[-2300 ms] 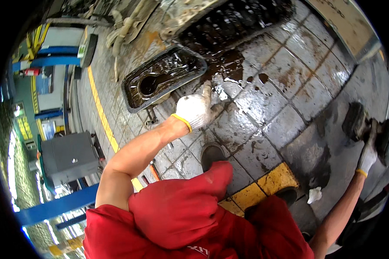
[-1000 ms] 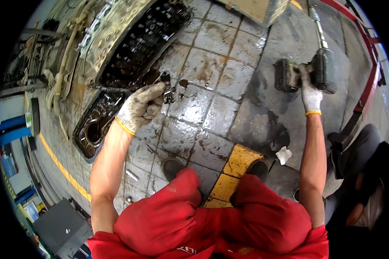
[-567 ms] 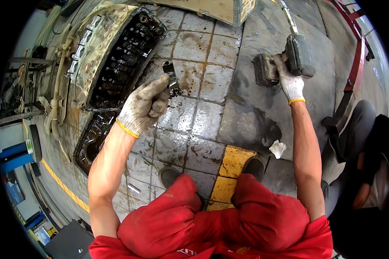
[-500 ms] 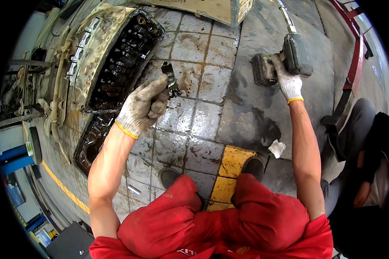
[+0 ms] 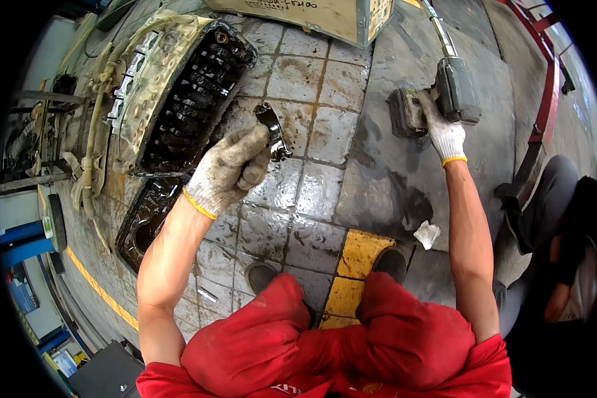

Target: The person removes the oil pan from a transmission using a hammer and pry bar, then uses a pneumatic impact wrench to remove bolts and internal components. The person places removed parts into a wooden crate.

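Observation:
My left hand (image 5: 231, 166), in a white knit glove stained with grease, pinches a dark, oil-coated bearing cap (image 5: 274, 132) between thumb and fingers above the tiled floor. To its left lies an engine block (image 5: 136, 93) with its oily, dark inside open toward me. An oily black pan-like part (image 5: 142, 222) rests at its near end, partly behind my left forearm. My right hand (image 5: 440, 129), gloved too, is wrapped round the handle of a cordless impact wrench (image 5: 459, 89). A long chrome extension (image 5: 439, 28) points away from me out of the wrench.
A wooden crate (image 5: 312, 14) stands at the far edge. A crumpled white scrap (image 5: 427, 234) and a small metal cylinder (image 5: 207, 294) lie on the floor. Red metal framing (image 5: 547, 86) runs along the right, where another person's leg (image 5: 544, 212) shows. Oil wets the tiles (image 5: 272, 179).
My left hand has shifted slightly right, and the bearing cap in it has turned to show more of its glossy curved side. The right hand keeps its grip on the impact wrench.

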`<state>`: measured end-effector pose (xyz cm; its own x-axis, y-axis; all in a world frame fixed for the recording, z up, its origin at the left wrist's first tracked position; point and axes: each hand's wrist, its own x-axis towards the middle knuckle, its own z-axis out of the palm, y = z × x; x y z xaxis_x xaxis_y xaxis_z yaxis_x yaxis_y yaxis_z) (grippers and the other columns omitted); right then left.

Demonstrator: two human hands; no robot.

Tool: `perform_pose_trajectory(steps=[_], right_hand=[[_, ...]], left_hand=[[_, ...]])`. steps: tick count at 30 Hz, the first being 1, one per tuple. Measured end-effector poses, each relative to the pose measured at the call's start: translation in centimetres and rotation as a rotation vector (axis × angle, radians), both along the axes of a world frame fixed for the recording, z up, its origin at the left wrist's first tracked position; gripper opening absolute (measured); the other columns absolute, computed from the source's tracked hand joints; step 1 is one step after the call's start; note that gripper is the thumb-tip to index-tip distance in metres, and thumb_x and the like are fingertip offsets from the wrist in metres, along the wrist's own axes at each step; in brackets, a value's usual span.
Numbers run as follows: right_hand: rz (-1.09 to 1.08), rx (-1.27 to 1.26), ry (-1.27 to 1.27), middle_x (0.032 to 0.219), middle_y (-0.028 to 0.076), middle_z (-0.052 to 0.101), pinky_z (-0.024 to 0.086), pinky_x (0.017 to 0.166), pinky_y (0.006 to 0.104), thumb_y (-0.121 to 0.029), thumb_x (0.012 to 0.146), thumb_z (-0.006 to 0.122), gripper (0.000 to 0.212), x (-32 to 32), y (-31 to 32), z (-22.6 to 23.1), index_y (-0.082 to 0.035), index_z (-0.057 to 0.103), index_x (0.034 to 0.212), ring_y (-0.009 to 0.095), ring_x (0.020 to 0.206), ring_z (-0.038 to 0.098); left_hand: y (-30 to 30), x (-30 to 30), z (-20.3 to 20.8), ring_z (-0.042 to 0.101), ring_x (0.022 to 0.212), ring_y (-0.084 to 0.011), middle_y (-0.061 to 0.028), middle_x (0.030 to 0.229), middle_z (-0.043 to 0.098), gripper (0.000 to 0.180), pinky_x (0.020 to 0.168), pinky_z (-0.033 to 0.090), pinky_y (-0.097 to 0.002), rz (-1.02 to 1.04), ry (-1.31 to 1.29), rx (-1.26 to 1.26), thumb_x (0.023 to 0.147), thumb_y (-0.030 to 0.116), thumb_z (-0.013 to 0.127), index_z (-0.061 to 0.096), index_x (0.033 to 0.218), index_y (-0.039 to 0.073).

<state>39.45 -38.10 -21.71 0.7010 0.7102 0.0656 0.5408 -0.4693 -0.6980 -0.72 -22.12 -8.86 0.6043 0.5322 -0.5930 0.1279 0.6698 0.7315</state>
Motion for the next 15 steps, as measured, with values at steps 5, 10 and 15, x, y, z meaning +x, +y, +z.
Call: perform_pose_trajectory(steps=[5, 10, 15], right_hand=[[-0.006, 0.151, -0.007, 0.119, 0.012, 0.073, 0.051, 0.099, 0.0451, -0.044, 0.097, 0.073, 0.048, -0.3, -0.2, -0.5, -0.009, 0.068, 0.129, 0.032, 0.109, 0.068], [0.003, 0.120, 0.046, 0.121, 0.013, 0.073, 0.051, 0.099, 0.0466, -0.045, 0.097, 0.073, 0.050, -0.2, 0.3, -0.4, -0.008, 0.068, 0.130, 0.034, 0.112, 0.068], [-0.008, 0.107, 0.013, 0.127, 0.014, 0.072, 0.050, 0.102, 0.0457, -0.047, 0.097, 0.074, 0.055, 0.7, 0.0, -1.7, -0.008, 0.067, 0.134, 0.034, 0.116, 0.067]], left_hand=[[-0.2, -0.4, -0.2, 0.043, 0.052, -0.0074, 0.0027, 0.068, 0.051, 0.032, 0.049, 0.030, -0.0235, -0.019, -0.088, -0.002, 0.101, 0.038, 0.074, 0.054, 0.092, 0.015], [-0.2, -0.8, 0.1, 0.042, 0.050, -0.0076, 0.0022, 0.070, 0.053, 0.030, 0.049, 0.030, -0.0234, -0.039, -0.085, 0.001, 0.102, 0.038, 0.072, 0.055, 0.095, 0.014], [-0.7, -0.3, -0.1, 0.041, 0.049, -0.0067, 0.0032, 0.071, 0.054, 0.029, 0.048, 0.030, -0.0231, 0.035, -0.083, -0.036, 0.103, 0.039, 0.070, 0.056, 0.098, 0.015]])
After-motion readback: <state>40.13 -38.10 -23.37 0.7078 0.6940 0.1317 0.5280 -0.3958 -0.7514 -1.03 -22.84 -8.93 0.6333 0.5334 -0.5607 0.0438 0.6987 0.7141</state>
